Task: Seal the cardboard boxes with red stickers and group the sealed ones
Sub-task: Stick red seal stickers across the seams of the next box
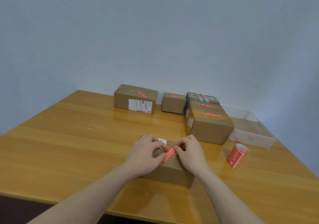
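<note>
A small cardboard box (170, 171) lies on the wooden table (69, 146) right in front of me. A red sticker (168, 154) lies slanted across its top seam. My left hand (146, 156) pinches the sticker's lower end, fingers curled over the box top. My right hand (189, 152) pinches the sticker's upper end. A roll of red stickers (237, 155) stands to the right of the box. Several boxes bearing red stickers sit at the back: a large one (135, 99), a smaller one (173, 102), and a cluster at the right (209, 125).
A clear plastic bin (252, 128) with a few red scraps inside sits at the far right, beside the box cluster. A blue-grey wall stands behind the table. The table's near edge runs diagonally under my forearms.
</note>
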